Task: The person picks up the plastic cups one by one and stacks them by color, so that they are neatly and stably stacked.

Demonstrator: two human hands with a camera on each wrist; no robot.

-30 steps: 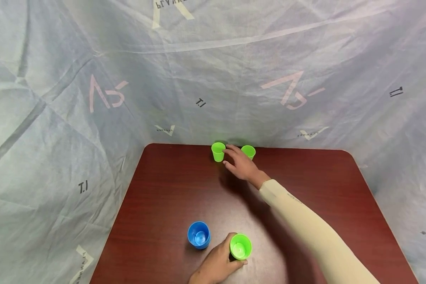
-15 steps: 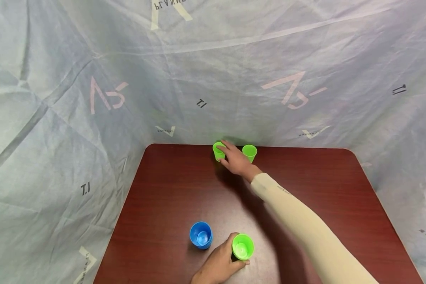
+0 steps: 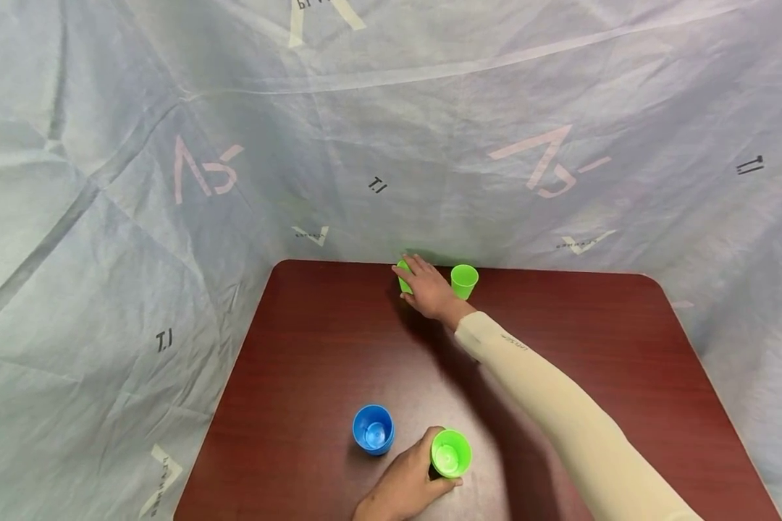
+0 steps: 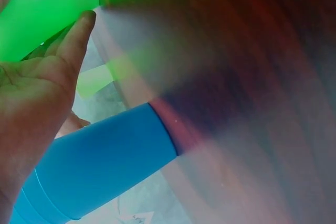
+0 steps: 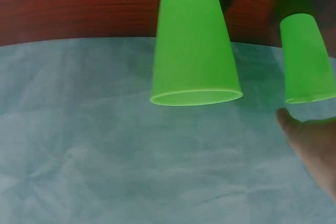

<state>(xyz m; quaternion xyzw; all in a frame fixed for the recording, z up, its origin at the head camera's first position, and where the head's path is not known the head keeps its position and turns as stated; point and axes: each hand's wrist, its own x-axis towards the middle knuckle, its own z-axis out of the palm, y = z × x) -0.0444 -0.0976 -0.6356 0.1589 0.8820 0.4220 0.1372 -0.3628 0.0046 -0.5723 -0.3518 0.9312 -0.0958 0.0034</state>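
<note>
In the head view, my left hand [image 3: 404, 474] grips a green cup [image 3: 451, 454], standing upright near the front of the table, thumb and fingers round its sides. Left of that hand stands a stack of blue cups [image 3: 373, 430]; several rims show in the left wrist view on the blue stack [image 4: 113, 158]. My right hand [image 3: 428, 287] reaches to the back edge, fingers spread over a green cup [image 3: 404, 278] that they partly hide. In the right wrist view, the thumb is just off this green cup's [image 5: 307, 59] rim. Another green cup [image 3: 464, 281] stands right of that hand.
The dark red wooden table [image 3: 313, 347] has rounded back corners. Grey printed sheeting [image 3: 430, 159] hangs behind it and along both sides, close to the back cups. My right sleeve [image 3: 554, 398] stretches across the table's right half.
My right hand has moved left, from between the two back cups to over the left one. The left hand still holds its green cup in place. The head view has shifted slightly.
</note>
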